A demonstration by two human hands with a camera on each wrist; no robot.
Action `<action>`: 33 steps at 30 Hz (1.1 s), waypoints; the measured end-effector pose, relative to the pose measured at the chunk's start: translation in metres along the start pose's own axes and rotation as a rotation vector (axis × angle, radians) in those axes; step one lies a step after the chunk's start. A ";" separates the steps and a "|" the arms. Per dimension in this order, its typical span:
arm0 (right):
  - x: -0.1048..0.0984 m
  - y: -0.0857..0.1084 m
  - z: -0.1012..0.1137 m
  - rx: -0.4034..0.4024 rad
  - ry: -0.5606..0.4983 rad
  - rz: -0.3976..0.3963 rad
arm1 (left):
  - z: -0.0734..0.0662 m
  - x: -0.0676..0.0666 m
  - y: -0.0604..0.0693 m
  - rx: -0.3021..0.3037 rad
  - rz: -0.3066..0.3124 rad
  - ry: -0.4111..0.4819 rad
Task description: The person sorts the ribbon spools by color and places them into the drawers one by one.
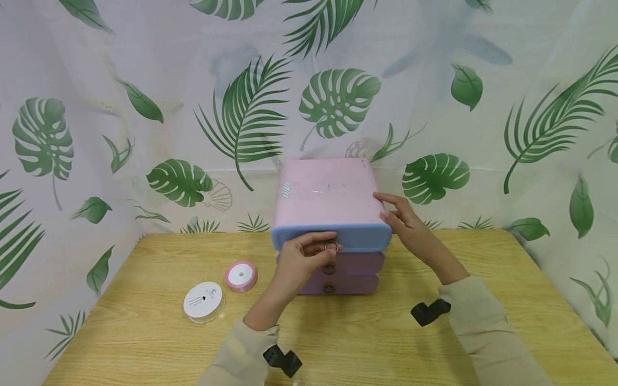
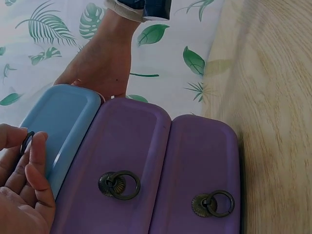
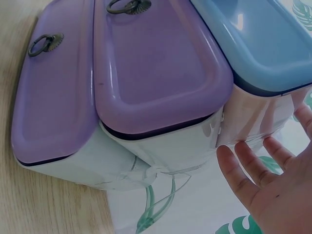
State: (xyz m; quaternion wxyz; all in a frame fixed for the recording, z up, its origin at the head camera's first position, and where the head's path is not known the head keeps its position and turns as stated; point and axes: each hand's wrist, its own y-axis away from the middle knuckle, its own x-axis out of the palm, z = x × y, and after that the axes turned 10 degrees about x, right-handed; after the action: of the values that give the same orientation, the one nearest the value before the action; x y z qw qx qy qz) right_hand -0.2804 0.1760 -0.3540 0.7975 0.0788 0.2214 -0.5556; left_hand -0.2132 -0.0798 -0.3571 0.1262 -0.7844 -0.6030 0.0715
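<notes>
A small chest of drawers (image 1: 328, 201) with a pink top stands on the table, its front facing me. My left hand (image 1: 298, 264) pinches the metal ring pull (image 1: 331, 246) of the blue top drawer (image 1: 364, 238). Below it are two purple drawers (image 2: 131, 136), each with a dark bronze ring pull (image 2: 127, 185) hanging free. With straight fingers my right hand (image 1: 410, 231) rests against the right side of the pink upper part. The right wrist view shows those fingertips (image 3: 241, 148) touching the pale side wall. The blue drawer appears closed.
To the left on the wooden table (image 1: 159, 268) lie a white ribbon spool (image 1: 203, 301) and a smaller spool with pink ribbon (image 1: 241, 274). A leaf-patterned cloth (image 1: 338, 48) hangs close behind the chest and along both sides.
</notes>
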 end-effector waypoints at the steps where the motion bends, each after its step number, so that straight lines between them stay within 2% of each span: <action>1: 0.000 0.000 0.000 0.001 -0.004 0.002 | 0.000 0.000 0.000 0.005 0.009 -0.009; 8: 0.001 0.000 0.000 -0.018 -0.032 0.013 | 0.006 -0.007 0.008 0.041 0.090 -0.055; 12: 0.001 0.000 -0.001 -0.020 -0.035 0.018 | 0.010 -0.013 0.014 0.053 0.098 -0.097; 18: 0.001 0.000 0.000 -0.027 -0.014 0.007 | 0.012 -0.019 0.022 0.027 0.114 -0.125; 22: 0.001 0.001 0.001 -0.009 0.003 0.005 | 0.018 -0.022 0.027 0.017 0.114 -0.162; 27: 0.001 0.003 0.002 0.013 0.030 0.001 | 0.026 -0.026 0.033 -0.013 0.113 -0.168; 33: 0.000 0.001 0.002 0.006 0.017 0.005 | 0.036 -0.030 0.035 -0.035 0.104 -0.205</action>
State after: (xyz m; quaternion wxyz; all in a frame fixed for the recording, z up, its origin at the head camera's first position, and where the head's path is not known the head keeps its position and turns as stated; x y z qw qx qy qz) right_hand -0.2788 0.1754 -0.3524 0.7967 0.0865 0.2264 -0.5536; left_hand -0.1976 -0.1131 -0.4025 0.0463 -0.8054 -0.5723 0.1472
